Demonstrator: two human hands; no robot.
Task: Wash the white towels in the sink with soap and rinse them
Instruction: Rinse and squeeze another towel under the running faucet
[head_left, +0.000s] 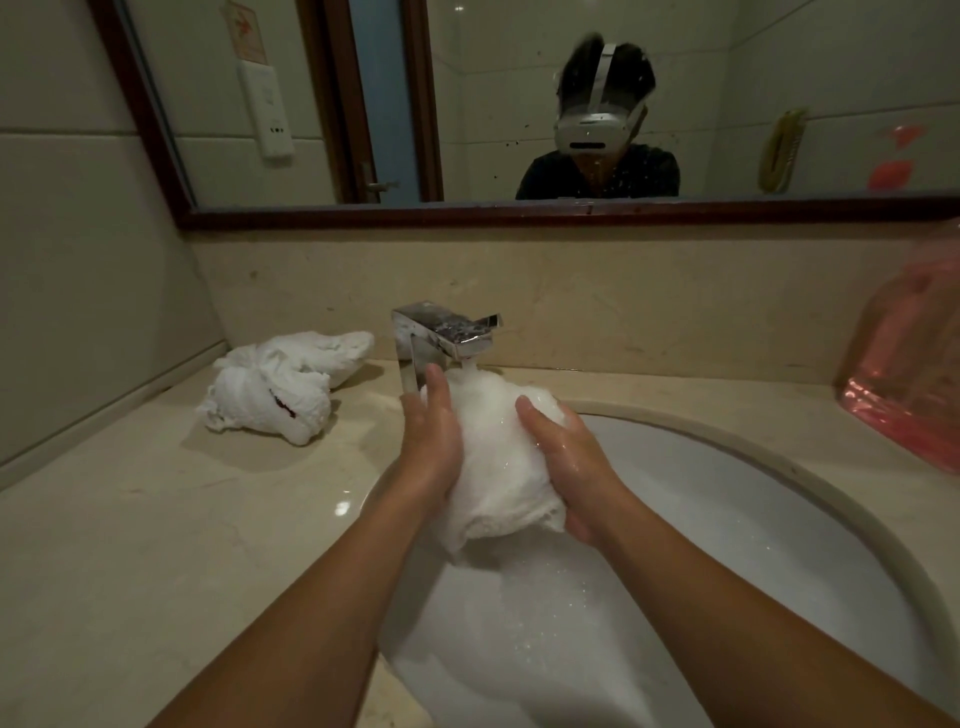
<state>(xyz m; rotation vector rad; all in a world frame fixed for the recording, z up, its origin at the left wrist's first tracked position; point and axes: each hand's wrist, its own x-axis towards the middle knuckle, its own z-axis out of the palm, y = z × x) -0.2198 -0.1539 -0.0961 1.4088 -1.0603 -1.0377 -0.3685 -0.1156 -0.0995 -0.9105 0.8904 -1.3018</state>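
White soaked towel sits squeezed between our left hand and right hand under the running chrome faucet, above the sink; we judge rinsing underway, wrung towels waiting on the counter.

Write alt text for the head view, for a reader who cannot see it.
Both hands, left hand and right hand, squeeze a wet white towel under the running tap over a sink. More wrung towels lie on the counter to the left.
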